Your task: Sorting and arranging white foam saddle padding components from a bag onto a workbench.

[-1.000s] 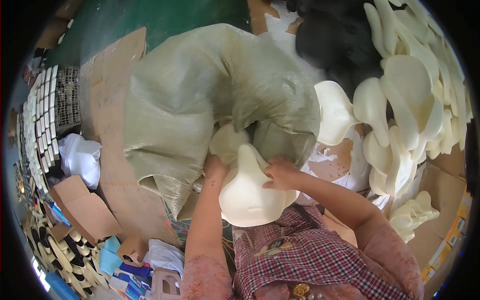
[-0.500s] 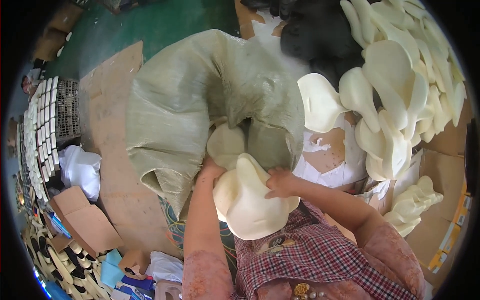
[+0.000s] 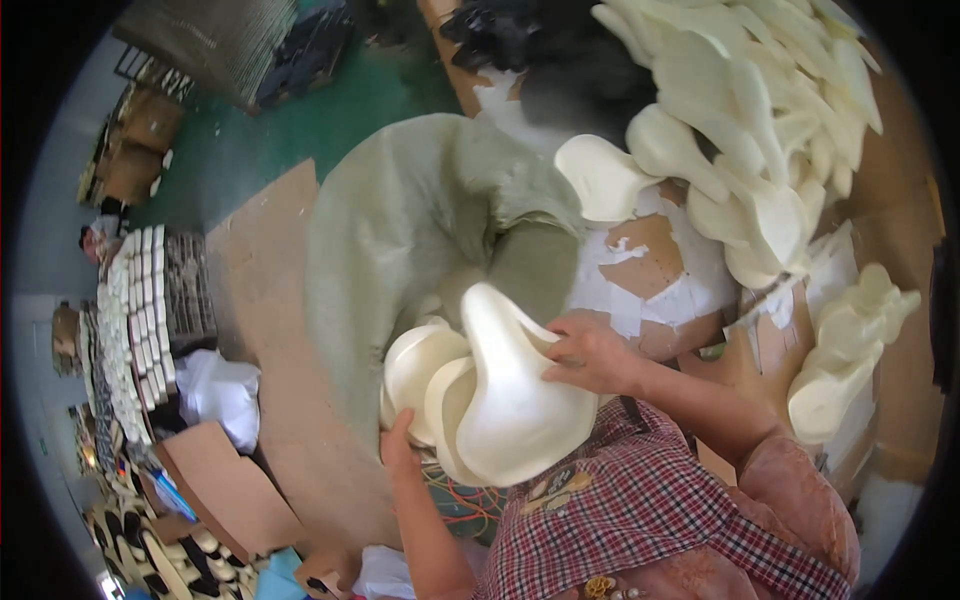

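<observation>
A few cream foam saddle pads (image 3: pixel 525 410) are gathered against my front, wide ends toward me, the front one's narrow nose pointing at the sack. My right hand (image 3: pixel 592 355) grips the front pad's right edge near the nose. Lower on the left, my left hand (image 3: pixel 400 445) is closed round the edge of the left pad (image 3: pixel 422 375), thumb in front and fingers hidden behind. Just beyond the pads, a large grey-green woven sack (image 3: pixel 380 220) stands with its mouth toward me; its inside is mostly hidden.
Many similar foam pads (image 3: pixel 770 120) are heaped at the far right, with one single pad (image 3: pixel 600 178) beside the sack. A smaller stack of pads (image 3: pixel 850 350) stands at right. Left are cardboard (image 3: pixel 265 230), a white bag (image 3: pixel 218 395) and an open carton (image 3: pixel 225 490).
My left hand has come back from the sack's mouth to the left pad's edge. The pads at the left now show more, fanned beside the front one. The whole view has shifted.
</observation>
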A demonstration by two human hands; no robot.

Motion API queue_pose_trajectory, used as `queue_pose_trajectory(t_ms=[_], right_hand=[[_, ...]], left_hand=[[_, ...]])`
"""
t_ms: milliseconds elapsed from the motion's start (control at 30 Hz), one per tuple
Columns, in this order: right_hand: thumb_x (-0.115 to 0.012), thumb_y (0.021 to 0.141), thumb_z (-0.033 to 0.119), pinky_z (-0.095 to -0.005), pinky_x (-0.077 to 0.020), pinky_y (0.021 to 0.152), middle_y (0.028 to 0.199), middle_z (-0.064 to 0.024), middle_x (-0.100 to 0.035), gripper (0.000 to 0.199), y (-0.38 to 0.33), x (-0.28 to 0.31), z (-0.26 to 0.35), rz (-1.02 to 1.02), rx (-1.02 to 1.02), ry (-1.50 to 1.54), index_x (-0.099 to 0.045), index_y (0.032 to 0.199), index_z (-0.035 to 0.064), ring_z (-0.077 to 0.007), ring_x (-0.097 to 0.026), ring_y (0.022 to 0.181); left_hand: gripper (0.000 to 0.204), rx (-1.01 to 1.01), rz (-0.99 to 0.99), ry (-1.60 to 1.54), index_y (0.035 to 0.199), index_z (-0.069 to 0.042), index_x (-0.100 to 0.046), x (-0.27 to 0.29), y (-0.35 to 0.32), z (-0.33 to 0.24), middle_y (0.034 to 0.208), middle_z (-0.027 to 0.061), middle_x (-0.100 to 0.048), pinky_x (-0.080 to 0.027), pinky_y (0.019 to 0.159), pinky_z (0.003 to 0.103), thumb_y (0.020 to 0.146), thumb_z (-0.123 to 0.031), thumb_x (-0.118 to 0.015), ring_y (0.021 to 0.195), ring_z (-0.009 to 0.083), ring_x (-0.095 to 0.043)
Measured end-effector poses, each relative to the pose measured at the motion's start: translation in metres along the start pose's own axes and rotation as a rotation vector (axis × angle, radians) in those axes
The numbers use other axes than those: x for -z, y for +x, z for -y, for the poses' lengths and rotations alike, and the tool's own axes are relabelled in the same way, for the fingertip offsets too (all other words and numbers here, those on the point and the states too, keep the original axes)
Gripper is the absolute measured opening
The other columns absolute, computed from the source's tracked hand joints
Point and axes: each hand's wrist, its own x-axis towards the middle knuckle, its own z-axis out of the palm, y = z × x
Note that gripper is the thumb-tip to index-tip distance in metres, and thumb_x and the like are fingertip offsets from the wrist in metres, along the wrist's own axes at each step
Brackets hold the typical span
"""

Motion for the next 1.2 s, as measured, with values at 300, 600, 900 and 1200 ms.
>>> queue_pose_trajectory(t_ms=[300, 600, 900, 1200], right_hand=[[-0.069, 0.068, 0.025, -0.0408, -0.0400, 0.086, 0.110, -0.0152, -0.051, 0.024, -0.121, 0.081, 0.075, -0.366, 0.258, -0.281, -0.068, 0.085, 0.0076, -0.0307, -0.048, 0.103], [-0.069, 0.068, 0.020, -0.0402, -0.0414, 0.086, 0.111, -0.0165, -0.053, 0.021, -0.397, 0.168, 0.071, -0.997, -0.099, -0.286, -0.066, 0.081, 0.0047, -0.0334, -0.049, 0.103], [-0.071, 0.073, 0.016, -0.0296, -0.0406, 0.087, 0.115, -0.0149, -0.052, 0.022, -0.692, 0.217, -0.034, -1.463, -0.381, -0.170, -0.065, 0.086, -0.0006, -0.0252, -0.050, 0.105], [-0.070, 0.072, 0.011, -0.0331, -0.0409, 0.089, 0.115, -0.0128, -0.053, 0.019, -0.875, 0.326, -0.164, -1.733, -0.483, -0.406, -0.065, 0.088, 0.0002, -0.0263, -0.051, 0.105]], left_hand=[[0.052, -0.650, 0.186, 0.493, 0.128, 0.000, -0.043, -0.018, -0.093, -0.027, 0.109, 0.0174, -0.055, -0.050, 0.070, 0.038, 0.082, -0.016, -0.059, 0.092, 0.0292, -0.057], [0.047, -0.297, 1.026, -0.141, 0.124, 0.005, -0.042, -0.215, -0.249, 0.008, 0.122, 0.0181, -0.049, -0.043, 0.091, 0.042, 0.084, -0.018, -0.050, 0.106, 0.0310, -0.052], [0.051, 0.186, 1.458, -0.283, 0.124, -0.005, -0.045, -0.473, -0.518, 0.161, 0.120, 0.0087, -0.053, -0.041, 0.097, 0.039, 0.077, -0.020, -0.056, 0.111, 0.0239, -0.051], [0.053, 0.557, 1.435, -0.300, 0.123, -0.011, -0.042, -0.659, -0.712, 0.373, 0.119, 0.0063, -0.049, -0.046, 0.088, 0.038, 0.074, -0.009, -0.063, 0.106, 0.0229, -0.051]])
